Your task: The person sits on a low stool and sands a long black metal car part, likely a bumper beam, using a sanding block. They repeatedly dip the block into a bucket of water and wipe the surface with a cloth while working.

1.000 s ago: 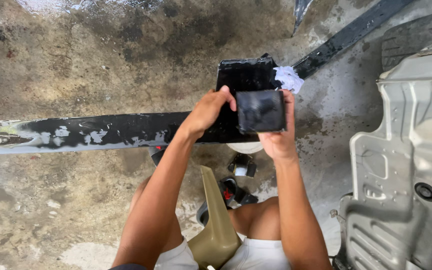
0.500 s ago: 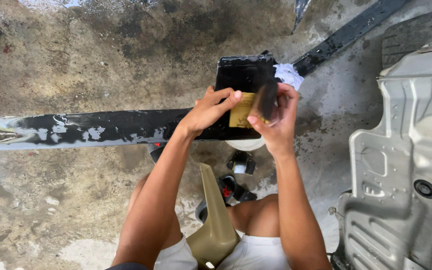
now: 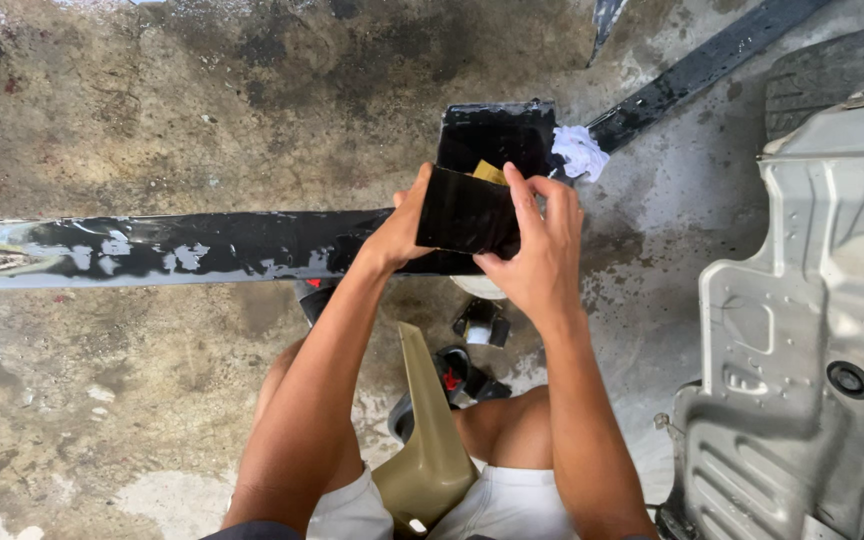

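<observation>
Black sanding sheet [image 3: 467,212] held folded between both hands above the long glossy black trim panel [image 3: 152,248]. Left hand [image 3: 400,232] grips its left edge; right hand [image 3: 539,255] pinches its right side. Yellow backing [image 3: 489,172] shows behind. White rag [image 3: 580,152] lies near, on stained concrete floor [image 3: 202,100].

Two bare forearms with no sleeves, left hand [image 3: 402,225] and right hand [image 3: 542,255] without gloves, rings or watch, bare knees, white shorts [image 3: 512,505], dark flip-flops [image 3: 452,380]

Glossy black sheet [image 3: 467,212] (yellow backing peeking), black trim strip [image 3: 152,248], white rag [image 3: 580,152].
</observation>
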A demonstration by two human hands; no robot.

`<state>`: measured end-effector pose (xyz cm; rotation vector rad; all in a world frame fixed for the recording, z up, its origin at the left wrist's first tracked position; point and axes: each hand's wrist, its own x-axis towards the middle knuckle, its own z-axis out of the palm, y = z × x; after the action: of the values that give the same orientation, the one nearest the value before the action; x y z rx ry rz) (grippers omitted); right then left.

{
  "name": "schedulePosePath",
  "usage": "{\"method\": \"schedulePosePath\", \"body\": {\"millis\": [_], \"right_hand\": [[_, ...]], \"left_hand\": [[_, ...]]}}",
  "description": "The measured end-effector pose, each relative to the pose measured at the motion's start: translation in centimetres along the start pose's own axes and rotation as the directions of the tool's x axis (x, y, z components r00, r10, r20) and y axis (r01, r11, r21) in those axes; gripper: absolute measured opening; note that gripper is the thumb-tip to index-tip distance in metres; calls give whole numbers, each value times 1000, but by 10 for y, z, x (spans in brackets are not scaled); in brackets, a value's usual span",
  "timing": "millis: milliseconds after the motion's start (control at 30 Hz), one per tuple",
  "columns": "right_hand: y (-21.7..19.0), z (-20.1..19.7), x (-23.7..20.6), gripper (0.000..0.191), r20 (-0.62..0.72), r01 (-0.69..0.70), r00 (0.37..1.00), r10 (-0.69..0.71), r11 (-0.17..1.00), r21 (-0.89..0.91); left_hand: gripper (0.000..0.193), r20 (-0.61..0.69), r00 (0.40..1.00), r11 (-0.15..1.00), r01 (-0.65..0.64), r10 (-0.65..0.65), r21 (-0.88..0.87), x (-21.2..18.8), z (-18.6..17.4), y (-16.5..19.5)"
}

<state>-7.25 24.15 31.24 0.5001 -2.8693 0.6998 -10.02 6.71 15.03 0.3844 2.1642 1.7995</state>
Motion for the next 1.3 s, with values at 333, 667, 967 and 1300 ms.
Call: {"method": "schedulePosePath", "body": {"millis": [333, 667, 967, 1300], "right_hand": [[37, 19, -18, 86, 19, -144, 987, 162, 814, 563], [90, -32, -26, 61, -41, 52, 978, 206, -44, 998], [13, 2, -1, 63, -44, 26, 999, -26, 1000, 2], [6, 20, -2, 64, -124, 72, 989, -87, 990, -119]], "left_hand": [[52, 68, 957, 954, 272, -282, 126, 7, -8, 75], [53, -30, 953, 944, 303, -302, 126, 9, -6, 81], [63, 5, 931, 907, 355, -365, 228, 5, 2, 78], [54, -52, 950, 888, 307, -308, 343, 1, 7, 82]]}}
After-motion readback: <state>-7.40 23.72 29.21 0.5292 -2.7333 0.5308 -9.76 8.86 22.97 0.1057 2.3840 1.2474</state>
